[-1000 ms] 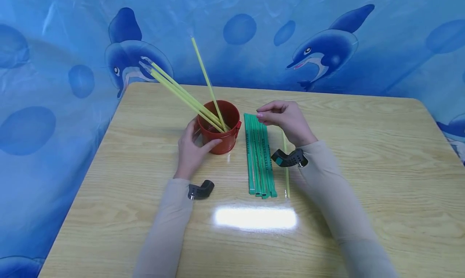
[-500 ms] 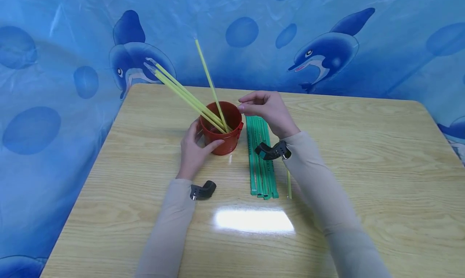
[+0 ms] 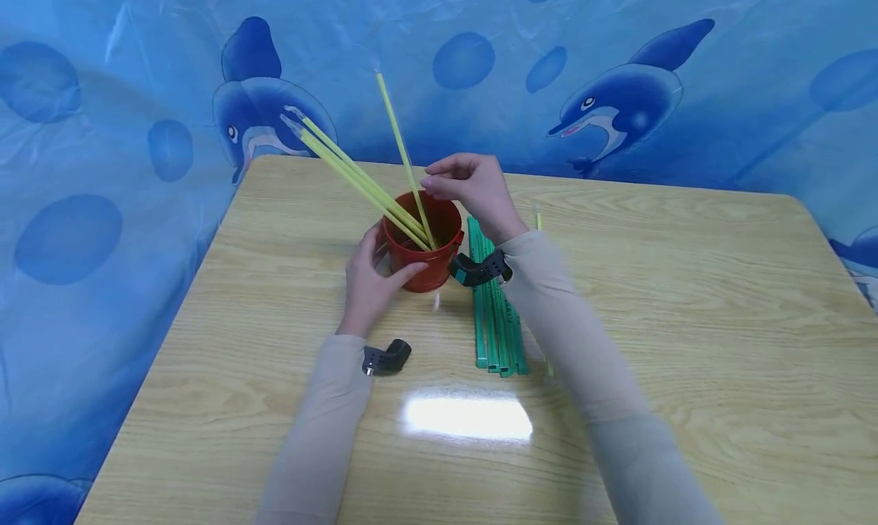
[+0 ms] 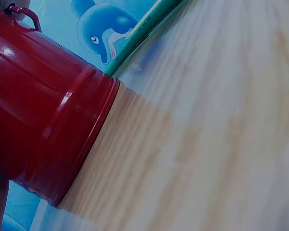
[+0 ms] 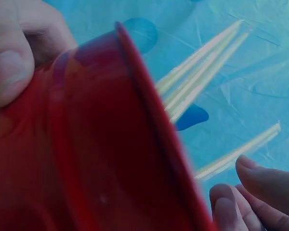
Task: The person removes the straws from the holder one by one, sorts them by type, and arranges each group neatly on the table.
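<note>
My left hand (image 3: 373,281) grips the side of a small red bucket (image 3: 428,273), the thumb across its near wall and the fingers behind its left side. Several long yellow sticks (image 3: 343,171) in clear wrappers stand in the bucket, leaning left. A single yellow stick (image 3: 394,117) leans there more upright. Beside that stick, above the bucket's right rim, is my right hand (image 3: 473,190). In the right wrist view its thumb (image 5: 253,168) lies close to the stick, and a gap shows between thumb and forefinger.
A row of long green printed packets (image 3: 501,334) lies right of the bucket, partly under the right forearm. Another yellow stick (image 3: 539,220) lies beyond, mostly covered by the right sleeve. A blue dolphin-print sheet (image 3: 507,129) hangs behind the wooden table (image 3: 686,319).
My right hand has moved left from above the green packets to the upright yellow stick in the bucket. My left hand still grips the bucket.
</note>
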The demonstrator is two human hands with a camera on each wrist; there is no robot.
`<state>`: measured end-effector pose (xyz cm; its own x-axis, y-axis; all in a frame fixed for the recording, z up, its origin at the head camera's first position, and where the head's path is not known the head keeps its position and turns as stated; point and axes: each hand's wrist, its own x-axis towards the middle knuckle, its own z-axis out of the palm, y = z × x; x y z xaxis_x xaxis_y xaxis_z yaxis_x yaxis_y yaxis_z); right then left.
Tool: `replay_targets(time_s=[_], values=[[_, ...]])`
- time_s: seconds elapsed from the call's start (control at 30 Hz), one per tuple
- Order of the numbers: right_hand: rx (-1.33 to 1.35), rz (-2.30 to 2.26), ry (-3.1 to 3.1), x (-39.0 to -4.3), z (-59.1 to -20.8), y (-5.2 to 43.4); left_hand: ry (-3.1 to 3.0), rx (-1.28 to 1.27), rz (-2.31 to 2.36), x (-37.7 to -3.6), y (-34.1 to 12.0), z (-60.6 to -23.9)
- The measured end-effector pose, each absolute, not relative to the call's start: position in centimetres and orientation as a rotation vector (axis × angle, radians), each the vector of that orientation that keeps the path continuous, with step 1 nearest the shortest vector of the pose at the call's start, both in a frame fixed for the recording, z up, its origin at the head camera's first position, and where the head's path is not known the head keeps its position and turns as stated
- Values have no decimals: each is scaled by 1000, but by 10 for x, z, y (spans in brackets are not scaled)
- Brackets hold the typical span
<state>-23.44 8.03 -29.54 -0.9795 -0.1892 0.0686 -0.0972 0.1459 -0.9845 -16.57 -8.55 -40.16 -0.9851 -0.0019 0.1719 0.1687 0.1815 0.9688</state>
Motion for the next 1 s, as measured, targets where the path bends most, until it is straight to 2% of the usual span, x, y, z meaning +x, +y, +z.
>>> replay_targets(time_s=[1.0], values=[[-495, -1173, 3050, -230, -301, 51, -2338, -164, -1875, -162, -85, -398]])
